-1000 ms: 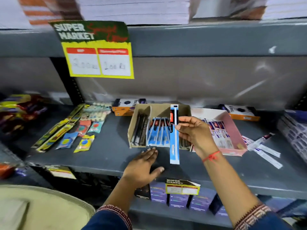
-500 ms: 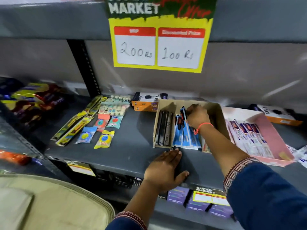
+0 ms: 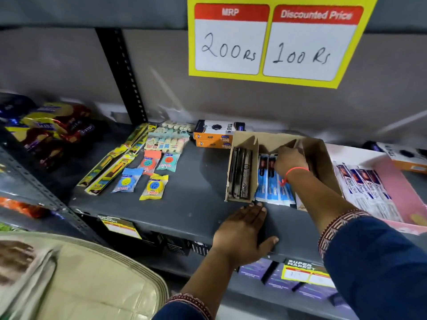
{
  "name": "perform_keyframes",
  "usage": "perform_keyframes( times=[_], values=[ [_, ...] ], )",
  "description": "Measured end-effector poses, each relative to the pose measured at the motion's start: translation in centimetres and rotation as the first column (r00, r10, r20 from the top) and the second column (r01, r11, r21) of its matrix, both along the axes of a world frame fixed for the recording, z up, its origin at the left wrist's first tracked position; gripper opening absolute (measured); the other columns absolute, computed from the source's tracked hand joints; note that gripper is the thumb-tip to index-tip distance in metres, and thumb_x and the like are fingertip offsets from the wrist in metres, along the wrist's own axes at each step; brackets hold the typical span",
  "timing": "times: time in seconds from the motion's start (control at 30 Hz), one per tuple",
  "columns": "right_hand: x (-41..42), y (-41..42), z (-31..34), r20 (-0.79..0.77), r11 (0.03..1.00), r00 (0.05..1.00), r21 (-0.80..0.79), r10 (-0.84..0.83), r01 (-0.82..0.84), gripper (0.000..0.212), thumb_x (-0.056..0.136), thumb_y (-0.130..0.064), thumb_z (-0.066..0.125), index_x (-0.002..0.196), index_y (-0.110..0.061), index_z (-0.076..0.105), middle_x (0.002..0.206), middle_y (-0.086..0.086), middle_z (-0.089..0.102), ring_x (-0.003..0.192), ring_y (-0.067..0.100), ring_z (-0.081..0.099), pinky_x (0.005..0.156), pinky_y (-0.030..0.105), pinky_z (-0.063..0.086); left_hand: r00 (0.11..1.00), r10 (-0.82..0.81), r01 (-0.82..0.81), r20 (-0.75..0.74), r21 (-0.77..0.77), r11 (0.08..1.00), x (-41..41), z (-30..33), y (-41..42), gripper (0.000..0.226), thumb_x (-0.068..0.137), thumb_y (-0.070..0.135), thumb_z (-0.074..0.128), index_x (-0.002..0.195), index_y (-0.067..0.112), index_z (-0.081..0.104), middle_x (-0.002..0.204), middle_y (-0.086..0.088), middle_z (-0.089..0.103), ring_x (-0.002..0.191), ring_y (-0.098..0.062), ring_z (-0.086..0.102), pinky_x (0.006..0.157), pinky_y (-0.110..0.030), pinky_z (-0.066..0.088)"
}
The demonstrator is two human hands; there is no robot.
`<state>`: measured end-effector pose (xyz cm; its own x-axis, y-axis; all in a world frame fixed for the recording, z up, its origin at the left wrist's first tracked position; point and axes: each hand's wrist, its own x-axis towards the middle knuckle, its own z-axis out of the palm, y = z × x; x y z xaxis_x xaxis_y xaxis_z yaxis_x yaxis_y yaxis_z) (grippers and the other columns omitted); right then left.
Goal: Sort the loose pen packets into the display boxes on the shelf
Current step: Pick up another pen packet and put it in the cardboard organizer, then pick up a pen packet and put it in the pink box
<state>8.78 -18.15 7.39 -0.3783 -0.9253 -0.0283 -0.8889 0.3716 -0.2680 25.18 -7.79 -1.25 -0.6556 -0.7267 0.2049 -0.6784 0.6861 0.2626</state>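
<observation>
A brown cardboard display box with dividers stands on the grey shelf. Its left slot holds dark pen packets; the middle slot holds several blue pen packets. My right hand reaches into the middle slot, fingers curled down over the top ends of the blue packets, gripping one there. My left hand lies flat on the shelf just in front of the box, holding nothing.
A pink display box with white pen packets sits to the right. Orange boxes, eraser packets and long yellow packets lie to the left. A yellow price sign hangs above. A beige bag sits bottom left.
My right hand carried a long blue pen packet from above the shelf's front into the box's middle slot and pushed it down among the others. My left hand stayed flat on the shelf.
</observation>
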Motion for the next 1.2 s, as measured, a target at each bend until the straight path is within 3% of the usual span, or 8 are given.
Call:
perform_keyframes(
  times=[0.2,0.37,0.43,0.53,0.67,0.97,1.07,1.2],
  values=[
    [-0.8,1.4,1.6,-0.243,0.985,0.965,-0.113,0.097,-0.128,0.032,0.088,0.002,0.038,0.115,0.003,0.055,0.115,0.027,0.063,0.104,0.042,0.062,0.080,0.043,0.053,1.000,0.021,-0.020,0.017,-0.003,1.000,0.0,-0.1,0.0,0.070,0.090,0.056,0.036,0.143,0.014,0.021,0.153,-0.004,0.023,0.139,-0.019,0.019,0.111,-0.027,0.007],
    [-4.6,5.2,3.1,-0.056,0.896,0.998,-0.440,0.029,-0.050,0.028,0.082,0.000,0.049,0.106,0.000,0.062,0.113,0.029,0.061,0.092,0.047,0.064,0.078,0.045,0.052,0.999,0.030,-0.030,0.025,-0.019,0.999,-0.2,0.1,0.4,0.067,0.091,0.056,0.034,0.143,0.016,0.021,0.153,-0.003,0.023,0.139,-0.016,0.018,0.110,-0.024,0.003],
    [-6.7,7.0,2.9,-0.066,0.880,0.998,-0.474,-0.009,-0.023,0.027,0.084,-0.005,0.051,0.109,-0.003,0.062,0.122,0.024,0.055,0.089,0.048,0.063,0.076,0.046,0.051,0.998,0.040,-0.039,0.055,-0.015,0.999,-0.4,0.1,0.4,0.066,0.092,0.054,0.031,0.144,0.015,0.018,0.154,-0.004,0.019,0.140,-0.017,0.014,0.110,-0.023,0.000],
    [-10.5,10.1,1.9,-0.067,0.903,0.992,-0.425,-0.103,0.066,0.038,0.081,0.001,0.050,0.117,-0.007,0.060,0.131,0.020,0.050,0.095,0.048,0.062,0.078,0.049,0.051,0.994,0.035,-0.035,0.107,-0.002,0.999,-1.9,0.3,1.3,0.068,0.094,0.053,0.029,0.144,0.011,0.013,0.155,-0.008,0.012,0.141,-0.020,0.007,0.110,-0.025,-0.006],
    [-15.1,14.2,-0.2,-0.050,0.892,0.970,-0.406,-0.240,0.199,0.045,0.077,0.005,0.048,0.119,-0.008,0.059,0.129,0.022,0.049,0.094,0.051,0.060,0.075,0.052,0.050,0.994,-0.012,0.012,0.107,0.000,1.000,-5.8,0.3,3.5,0.067,0.094,0.051,0.028,0.144,0.009,0.013,0.155,-0.010,0.012,0.142,-0.021,0.006,0.109,-0.024,-0.011],
    [-22.6,20.3,-2.0,0.078,0.792,0.905,-0.455,-0.419,0.406,0.039,0.079,0.004,0.048,0.115,-0.002,0.063,0.117,0.029,0.056,0.103,0.047,0.052,0.082,0.049,0.046,0.979,-0.162,0.162,0.123,0.011,0.987,-15.4,0.7,8.2,0.063,0.097,0.047,0.027,0.144,0.009,0.011,0.155,-0.011,0.009,0.142,-0.022,0.004,0.109,-0.024,-0.011],
    [-24.6,21.4,-2.5,0.061,0.823,0.884,-0.339,-0.464,0.456,0.036,0.083,-0.003,0.050,0.117,0.000,0.059,0.120,0.028,0.055,0.109,0.045,0.050,0.088,0.047,0.044,0.968,-0.208,0.208,0.142,0.015,0.978,-18.1,1.0,9.0,0.062,0.097,0.046,0.027,0.144,0.008,0.011,0.155,-0.012,0.009,0.142,-0.022,0.004,0.107,-0.024,-0.015],
    [-26.0,22.1,-3.0,0.109,0.837,0.849,-0.145,-0.516,0.528,0.042,0.088,-0.029,0.052,0.120,-0.002,0.053,0.127,0.024,0.053,0.120,0.043,0.045,0.095,0.048,0.042,0.952,-0.240,0.238,0.191,0.036,0.971,-21.0,1.2,9.0,0.063,0.097,0.048,0.023,0.144,0.010,0.006,0.156,-0.010,0.004,0.142,-0.020,0.000,0.108,-0.025,-0.011]
  ],
)
